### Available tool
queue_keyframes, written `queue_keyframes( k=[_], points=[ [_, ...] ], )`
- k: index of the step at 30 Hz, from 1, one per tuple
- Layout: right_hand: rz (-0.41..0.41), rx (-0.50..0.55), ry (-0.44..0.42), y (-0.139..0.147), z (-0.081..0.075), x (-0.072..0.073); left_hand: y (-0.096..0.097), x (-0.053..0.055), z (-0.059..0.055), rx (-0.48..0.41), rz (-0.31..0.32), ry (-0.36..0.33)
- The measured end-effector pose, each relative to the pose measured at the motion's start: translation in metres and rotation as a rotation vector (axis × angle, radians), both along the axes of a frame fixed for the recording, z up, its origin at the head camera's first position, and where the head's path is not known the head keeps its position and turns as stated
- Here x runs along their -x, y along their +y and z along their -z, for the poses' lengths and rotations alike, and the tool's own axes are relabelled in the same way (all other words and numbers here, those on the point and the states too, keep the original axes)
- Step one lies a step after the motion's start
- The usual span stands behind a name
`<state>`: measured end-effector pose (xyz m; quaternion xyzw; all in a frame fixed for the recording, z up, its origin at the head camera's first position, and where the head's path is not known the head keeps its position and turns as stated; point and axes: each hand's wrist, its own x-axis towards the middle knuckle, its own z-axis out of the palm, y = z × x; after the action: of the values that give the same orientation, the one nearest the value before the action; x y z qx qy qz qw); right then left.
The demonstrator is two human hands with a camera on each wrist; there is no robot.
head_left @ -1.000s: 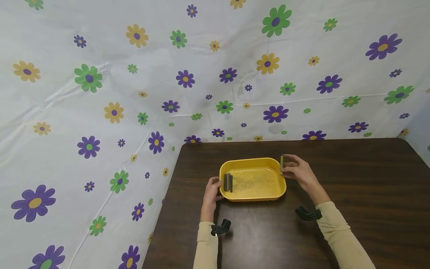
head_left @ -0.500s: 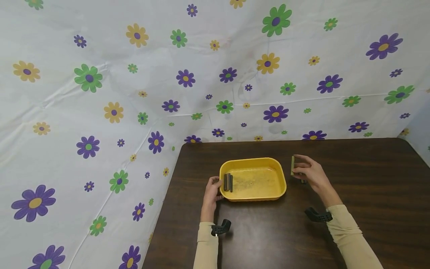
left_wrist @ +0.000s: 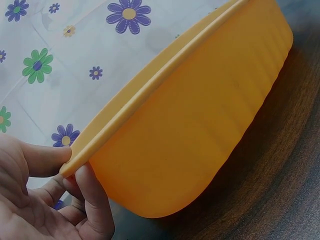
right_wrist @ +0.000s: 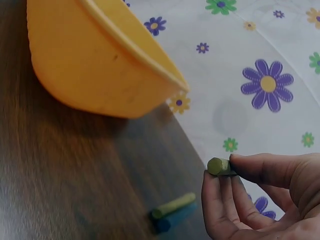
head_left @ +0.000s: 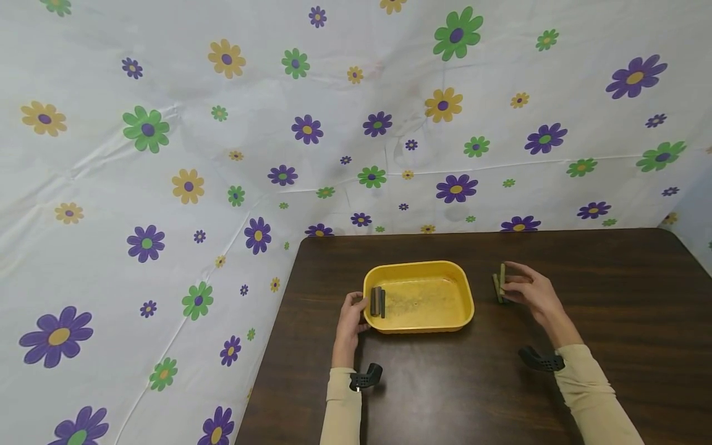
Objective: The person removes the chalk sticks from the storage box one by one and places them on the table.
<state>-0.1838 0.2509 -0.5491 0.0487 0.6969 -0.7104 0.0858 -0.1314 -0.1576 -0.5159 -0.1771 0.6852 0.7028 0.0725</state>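
Observation:
My left hand (head_left: 349,318) pinches the left rim of a yellow plastic tray (head_left: 428,324), thumb above and fingers below in the left wrist view. Inside the tray, against its left end, several dark and brown chalk sticks (head_left: 377,301) lie side by side. To the right of the tray, my right hand (head_left: 534,293) pinches an olive-green chalk stick (right_wrist: 220,166) between thumb and fingertips, its faceted end facing the wrist camera. Beneath it on the table lie another green chalk stick (right_wrist: 174,205) and a blue chalk stick (right_wrist: 175,219), close together.
The dark wood-grain table (head_left: 434,383) reaches back to a white flower-patterned sheet (head_left: 334,93) hanging behind and to the left. Each forearm wears a black wrist mount (head_left: 541,360).
My right hand has moved right, away from the tray's right rim, carrying the green chalk stick over to the others on the table. My left hand and the tray have stayed put.

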Motion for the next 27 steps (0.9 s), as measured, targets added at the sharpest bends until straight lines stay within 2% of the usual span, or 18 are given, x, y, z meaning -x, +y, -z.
queue_keyframes(
  k=[6, 16, 18, 23, 25, 27],
  points=[
    [0.014, 0.004, -0.02, 0.009, 0.007, -0.001, 0.0, -0.001, -0.002, -0.001, -0.003, -0.009],
    [0.007, -0.143, -0.009, 0.013, 0.016, -0.002, 0.0, 0.0, 0.001, -0.004, 0.007, -0.007],
    [0.008, -0.194, -0.001, 0.012, 0.018, -0.003, -0.001, 0.005, 0.014, -0.001, -0.008, -0.007],
    [0.029, -0.467, 0.04, 0.013, 0.024, -0.001, -0.006, 0.019, 0.046, 0.006, -0.045, -0.006],
    [0.037, -0.575, 0.061, 0.012, 0.026, 0.0, -0.006, 0.019, 0.046, 0.005, -0.04, -0.006],
    [0.043, -0.638, 0.09, 0.011, 0.027, 0.001, -0.007, 0.018, 0.046, 0.006, -0.034, -0.005]
  ],
)
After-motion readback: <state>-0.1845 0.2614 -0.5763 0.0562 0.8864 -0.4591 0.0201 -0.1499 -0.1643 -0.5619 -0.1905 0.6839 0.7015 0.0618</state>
